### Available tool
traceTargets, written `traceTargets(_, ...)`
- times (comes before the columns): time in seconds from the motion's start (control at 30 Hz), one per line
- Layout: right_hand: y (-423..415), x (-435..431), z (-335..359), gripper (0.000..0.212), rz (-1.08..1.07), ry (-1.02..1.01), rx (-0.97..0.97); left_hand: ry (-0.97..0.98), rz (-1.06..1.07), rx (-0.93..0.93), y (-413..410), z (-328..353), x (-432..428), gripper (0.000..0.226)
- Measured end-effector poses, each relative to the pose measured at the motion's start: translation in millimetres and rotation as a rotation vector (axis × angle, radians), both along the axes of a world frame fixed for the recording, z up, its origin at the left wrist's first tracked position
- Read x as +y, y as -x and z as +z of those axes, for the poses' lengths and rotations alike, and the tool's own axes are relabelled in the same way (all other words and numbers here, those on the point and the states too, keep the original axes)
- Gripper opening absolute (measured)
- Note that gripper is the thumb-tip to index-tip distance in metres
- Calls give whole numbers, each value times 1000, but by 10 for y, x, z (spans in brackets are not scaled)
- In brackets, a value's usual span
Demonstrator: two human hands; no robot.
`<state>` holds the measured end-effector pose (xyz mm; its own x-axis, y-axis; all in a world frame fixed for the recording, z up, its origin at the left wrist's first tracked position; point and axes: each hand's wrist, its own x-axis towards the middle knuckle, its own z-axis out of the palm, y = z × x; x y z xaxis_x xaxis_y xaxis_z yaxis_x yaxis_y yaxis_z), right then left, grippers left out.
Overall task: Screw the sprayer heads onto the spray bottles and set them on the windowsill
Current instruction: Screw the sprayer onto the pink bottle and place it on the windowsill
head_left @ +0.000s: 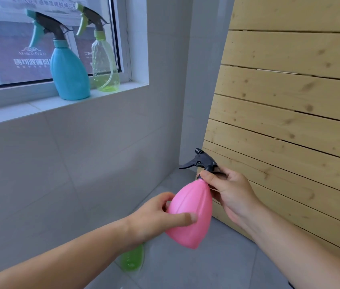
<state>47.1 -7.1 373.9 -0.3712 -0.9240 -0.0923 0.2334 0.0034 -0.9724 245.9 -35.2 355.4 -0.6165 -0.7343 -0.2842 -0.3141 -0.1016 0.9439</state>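
Pink bottle (190, 213) is gripped by the left hand (156, 217) below the windowsill (39, 105), its black sprayer head (203, 160) clasped by the right hand (231, 192).

Two bare forearms enter from the bottom edge, one from the lower left corner, one from the lower right. No sleeves anywhere along the visible forearms, no watch, bracelet or band at either wrist. Left hand (156, 217): no glove, no ring on the visible fingers, thumbnail short and unpainted. Right hand (232, 195): also ungloved, no ring seen, thumbnail short and plain, knuckles and back of hand in view. A small dark patch sits at the bottom edge beside the right forearm, maybe clothing, too little showing to tell. Rest of the body is out of frame.
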Motion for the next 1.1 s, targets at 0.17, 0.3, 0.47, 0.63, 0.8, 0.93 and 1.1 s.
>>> traceTargets(0.17,-57,17,-7,24,3,6,6,-30,-22,-38,16,-44,26,93)
traceTargets(0.3,-51,23,32,21,-12,36,3,61,-23,-55,20,-17,34,107)
traceTargets(0.47,-68,44,66,17,7,17,-36,-206,-19,88,63,-83,-16,53)
traceTargets(0.63,-84,55,95,10,7,11,-59,-83,16,54,26,-40,2,75)
traceTargets(0.8,-94,57,137,3,14,23,-109,-148,-56,76,23,-25,-1,77)
traceTargets(0.93,-115,66,161,5,66,29,-145,-297,-78,170,-3,-56,-12,71)
traceTargets(1.1,-79,81,192,16,140,28,-216,-181,-67,160,11,12,-22,81)
